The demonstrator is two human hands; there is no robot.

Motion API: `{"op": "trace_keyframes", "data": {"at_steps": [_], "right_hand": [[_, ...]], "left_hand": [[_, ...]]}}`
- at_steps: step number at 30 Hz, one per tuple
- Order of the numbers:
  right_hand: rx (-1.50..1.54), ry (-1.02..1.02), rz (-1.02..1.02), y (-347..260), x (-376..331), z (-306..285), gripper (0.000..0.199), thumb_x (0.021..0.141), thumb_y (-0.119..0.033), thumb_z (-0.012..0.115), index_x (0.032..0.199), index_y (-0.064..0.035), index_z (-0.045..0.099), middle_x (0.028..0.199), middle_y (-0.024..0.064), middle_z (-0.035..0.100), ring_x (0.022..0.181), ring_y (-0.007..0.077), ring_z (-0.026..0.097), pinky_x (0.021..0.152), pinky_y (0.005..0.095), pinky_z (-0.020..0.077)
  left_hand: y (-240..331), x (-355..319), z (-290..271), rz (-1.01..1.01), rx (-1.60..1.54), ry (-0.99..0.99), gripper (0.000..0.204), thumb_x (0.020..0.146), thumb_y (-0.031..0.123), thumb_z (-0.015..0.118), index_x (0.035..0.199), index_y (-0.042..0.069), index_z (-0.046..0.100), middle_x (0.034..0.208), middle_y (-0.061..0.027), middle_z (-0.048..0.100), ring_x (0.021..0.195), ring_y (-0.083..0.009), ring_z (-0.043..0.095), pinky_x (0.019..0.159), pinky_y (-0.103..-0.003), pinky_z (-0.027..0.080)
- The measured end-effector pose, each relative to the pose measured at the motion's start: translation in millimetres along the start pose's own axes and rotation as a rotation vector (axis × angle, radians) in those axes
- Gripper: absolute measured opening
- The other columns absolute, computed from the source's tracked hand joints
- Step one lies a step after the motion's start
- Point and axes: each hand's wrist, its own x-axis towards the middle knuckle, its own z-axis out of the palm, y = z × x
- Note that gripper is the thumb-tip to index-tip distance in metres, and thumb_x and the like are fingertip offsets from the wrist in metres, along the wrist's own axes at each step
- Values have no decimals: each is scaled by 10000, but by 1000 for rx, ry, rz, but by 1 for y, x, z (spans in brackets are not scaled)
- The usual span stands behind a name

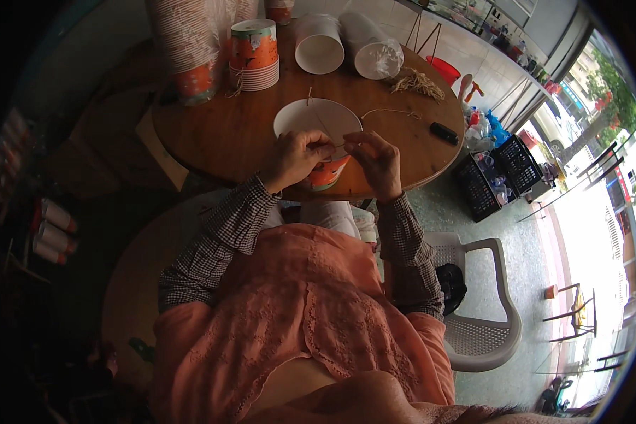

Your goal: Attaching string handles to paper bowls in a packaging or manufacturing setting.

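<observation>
A large paper tub [297,116], white inside and orange printed outside, stands upright at the table's near edge in front of me. My left hand [295,161] is closed in a pinch at the tub's near rim. Opposite it, my right hand [377,160] also pinches, its fingertips close to the left ones. Between them runs a thin tan string [340,145], with both hands on it. A strand crosses the tub's mouth, and another piece of string [390,112] trails over the table to the right. The exact knot or hole at my fingertips is too small to make out.
Behind the tub stand a stack of orange tubs [254,56], a tall wrapped stack [187,53] and two lying stacks of white tubs [319,53]. A bundle of tan strings [418,85] and a black object [444,133] lie on the round wooden table [219,134]. A plastic chair [498,275] is at right.
</observation>
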Motion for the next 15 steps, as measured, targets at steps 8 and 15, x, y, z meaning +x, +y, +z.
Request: {"op": "trace_keyframes", "data": {"at_steps": [8,15], "right_hand": [[-90,63,-40,-3,8,7,131,846,-118,647,892,5,642,818,57,660,803,119,609,750,269,477],[107,160,65,8,13,6,146,860,-125,624,864,20,607,774,59,633,728,111,586,686,257,464]], "left_hand": [[12,-3,-4,9,20,-26,181,865,114,649,988,-18,655,869,-40,673,781,-86,627,690,-237,524],[15,-5,-4,49,246,1,178,849,127,645,964,-10,653,872,-47,675,765,-102,632,695,-247,515]]}}
